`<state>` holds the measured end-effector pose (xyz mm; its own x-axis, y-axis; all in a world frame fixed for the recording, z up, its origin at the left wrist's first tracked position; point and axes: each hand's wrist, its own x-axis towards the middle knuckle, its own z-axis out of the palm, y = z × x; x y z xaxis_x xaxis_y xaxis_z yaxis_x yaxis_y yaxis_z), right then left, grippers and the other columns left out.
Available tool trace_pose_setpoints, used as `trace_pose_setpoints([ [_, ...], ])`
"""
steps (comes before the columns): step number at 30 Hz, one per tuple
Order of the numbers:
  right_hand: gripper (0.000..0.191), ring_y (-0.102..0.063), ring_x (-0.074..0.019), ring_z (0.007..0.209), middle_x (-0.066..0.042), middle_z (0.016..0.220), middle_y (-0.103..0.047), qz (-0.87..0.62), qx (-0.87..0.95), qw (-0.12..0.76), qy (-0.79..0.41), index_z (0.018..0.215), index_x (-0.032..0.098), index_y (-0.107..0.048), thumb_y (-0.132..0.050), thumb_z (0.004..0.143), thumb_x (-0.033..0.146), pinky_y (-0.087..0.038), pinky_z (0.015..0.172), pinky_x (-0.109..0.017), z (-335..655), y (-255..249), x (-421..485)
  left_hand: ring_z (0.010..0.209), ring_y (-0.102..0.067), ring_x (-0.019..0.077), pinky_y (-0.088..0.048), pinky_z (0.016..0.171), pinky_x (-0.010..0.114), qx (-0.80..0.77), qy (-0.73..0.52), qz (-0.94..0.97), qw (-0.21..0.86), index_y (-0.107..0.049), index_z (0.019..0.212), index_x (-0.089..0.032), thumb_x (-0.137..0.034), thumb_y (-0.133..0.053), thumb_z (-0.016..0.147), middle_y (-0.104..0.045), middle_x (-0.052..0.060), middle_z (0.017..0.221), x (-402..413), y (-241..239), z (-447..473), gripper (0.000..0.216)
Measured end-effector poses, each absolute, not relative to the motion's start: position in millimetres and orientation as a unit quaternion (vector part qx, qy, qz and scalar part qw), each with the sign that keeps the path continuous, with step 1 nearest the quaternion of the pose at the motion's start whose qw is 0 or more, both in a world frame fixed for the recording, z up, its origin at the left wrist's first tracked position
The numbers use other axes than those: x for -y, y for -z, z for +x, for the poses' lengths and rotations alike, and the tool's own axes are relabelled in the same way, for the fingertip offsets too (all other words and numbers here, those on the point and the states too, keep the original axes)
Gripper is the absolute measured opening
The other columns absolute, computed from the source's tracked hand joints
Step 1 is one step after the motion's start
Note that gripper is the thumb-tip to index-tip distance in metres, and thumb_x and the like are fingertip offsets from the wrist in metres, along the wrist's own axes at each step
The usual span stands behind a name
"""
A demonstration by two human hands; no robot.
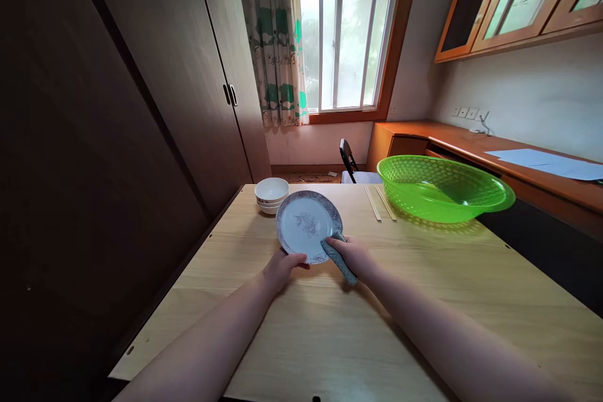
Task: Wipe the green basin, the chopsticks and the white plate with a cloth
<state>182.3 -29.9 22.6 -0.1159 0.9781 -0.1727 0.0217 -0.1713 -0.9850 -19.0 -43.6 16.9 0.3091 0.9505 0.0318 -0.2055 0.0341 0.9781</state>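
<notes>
A white plate (306, 224) with a grey-purple patterned rim and a floral print is tilted up toward me above the table. My left hand (284, 267) grips its lower left edge, thumb over the front and the other fingers behind. In my right hand (351, 254) is a grey-blue cloth (340, 257), pinched over the plate's lower right rim with the thumb on top. The cloth's loose end hangs down below the hand. Just behind the plate, to the left, stands a small stack of white bowls (272, 190).
Two pairs of light chopsticks (379, 203) lie at the table's far side. A green plastic basket (443, 191) rests at the right edge of the wooden table (301, 339). Beyond are a folding chair (348, 160) and an orange-brown desk (452, 138); a dark wardrobe (141, 107) stands left.
</notes>
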Motion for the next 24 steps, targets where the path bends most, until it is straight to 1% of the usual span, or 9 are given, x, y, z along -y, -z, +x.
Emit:
trace_pose_setpoints([
  [3, 0.039, -0.066, -0.0212, 0.074, -0.007, 0.080, -0.074, -0.534, 0.519, 0.408, -0.528, 0.082, 0.014, -0.072, -0.067, 0.072, 0.051, -0.047, 0.064, -0.028, 190, -21, 23, 0.065, -0.058, 0.0168, -0.049, 0.060, 0.029, -0.395, -0.467, 0.536, 0.582, -0.069, 0.078, -0.014, -0.026, -0.064, 0.061, -0.067, 0.005, 0.072, 44, -20, -19, 0.021],
  [6, 0.041, -0.064, -0.0199, 0.070, -0.007, 0.078, -0.074, -0.552, 0.532, 0.416, -0.489, 0.080, 0.013, -0.072, -0.067, 0.072, 0.053, -0.046, 0.061, -0.027, 200, -21, 15, 0.053, -0.053, 0.0145, -0.045, 0.053, 0.028, -0.422, -0.452, 0.556, 0.555, -0.064, 0.065, -0.015, -0.027, -0.061, 0.057, -0.060, 0.001, 0.057, 44, -25, -18, 0.015],
  [10, 0.040, -0.061, -0.0179, 0.064, -0.007, 0.072, -0.072, -0.579, 0.535, 0.403, -0.464, 0.075, 0.013, -0.072, -0.066, 0.072, 0.053, -0.043, 0.057, -0.026, 204, -22, 12, 0.051, -0.051, 0.0137, -0.043, 0.051, 0.027, -0.438, -0.440, 0.563, 0.546, -0.061, 0.063, -0.016, -0.028, -0.059, 0.054, -0.057, 0.000, 0.055, 44, -28, -17, 0.016],
  [13, 0.037, -0.063, -0.0185, 0.068, -0.006, 0.077, -0.074, -0.571, 0.551, 0.367, -0.485, 0.078, 0.014, -0.073, -0.066, 0.072, 0.050, -0.044, 0.060, -0.026, 200, -21, 14, 0.051, -0.050, 0.0135, -0.043, 0.052, 0.027, -0.435, -0.447, 0.567, 0.537, -0.060, 0.061, -0.016, -0.029, -0.058, 0.055, -0.056, 0.000, 0.054, 44, -27, -18, 0.015],
  [16, 0.036, -0.064, -0.0187, 0.071, -0.005, 0.080, -0.074, -0.552, 0.556, 0.354, -0.510, 0.080, 0.015, -0.074, -0.067, 0.072, 0.050, -0.045, 0.062, -0.026, 198, -21, 17, 0.049, -0.047, 0.0122, -0.040, 0.049, 0.026, -0.427, -0.459, 0.564, 0.538, -0.059, 0.060, -0.016, -0.029, -0.057, 0.056, -0.054, 0.000, 0.053, 44, -27, -20, 0.013],
  [21, 0.034, -0.057, -0.0159, 0.058, -0.003, 0.062, -0.068, -0.575, 0.552, 0.379, -0.470, 0.066, 0.015, -0.070, -0.067, 0.072, 0.049, -0.039, 0.054, -0.026, 204, -24, 13, 0.043, -0.041, 0.0100, -0.035, 0.044, 0.024, -0.439, -0.468, 0.542, 0.543, -0.053, 0.057, -0.018, -0.029, -0.056, 0.055, -0.046, -0.004, 0.046, 43, -26, -22, 0.012],
  [24, 0.034, -0.057, -0.0156, 0.057, -0.003, 0.062, -0.068, -0.572, 0.537, 0.393, -0.479, 0.066, 0.015, -0.069, -0.068, 0.071, 0.049, -0.039, 0.054, -0.026, 208, -21, 8, 0.044, -0.043, 0.0104, -0.035, 0.044, 0.024, -0.440, -0.465, 0.544, 0.543, -0.053, 0.057, -0.018, -0.030, -0.056, 0.055, -0.048, -0.003, 0.046, 41, -23, -23, 0.013],
])
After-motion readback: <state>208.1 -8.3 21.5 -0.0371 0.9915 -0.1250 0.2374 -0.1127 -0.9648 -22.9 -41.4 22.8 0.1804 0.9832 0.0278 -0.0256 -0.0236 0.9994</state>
